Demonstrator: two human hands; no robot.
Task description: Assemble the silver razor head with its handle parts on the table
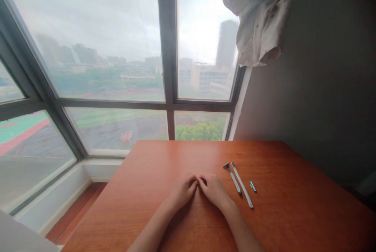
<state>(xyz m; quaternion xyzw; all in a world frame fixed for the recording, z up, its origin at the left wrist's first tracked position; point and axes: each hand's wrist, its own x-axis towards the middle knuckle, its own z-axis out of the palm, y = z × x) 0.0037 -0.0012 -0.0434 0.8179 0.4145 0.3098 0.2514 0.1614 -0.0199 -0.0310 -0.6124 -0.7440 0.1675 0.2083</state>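
My left hand (183, 190) and my right hand (214, 190) rest on the brown wooden table (158, 158), their fingertips meeting in the middle. The fingers of both are curled in with thumbs against them, and no object shows in either. Right of my right hand lies a razor (234, 180), its dark head pointing away from me. Close beside it and nearly parallel is a long, slim, pale grey toothbrush-like stick (242, 185) with a hole in its near end. Farther right lies a small green and white stick-shaped piece (253, 186), too small to name.
Large windows with dark frames (168, 48) rise behind the table, with a sports field and buildings outside. A pale spotted curtain (258, 20), bunched up, hangs at the upper right by a grey wall (311, 87). Reddish floor (76, 213) shows past the table's left edge.
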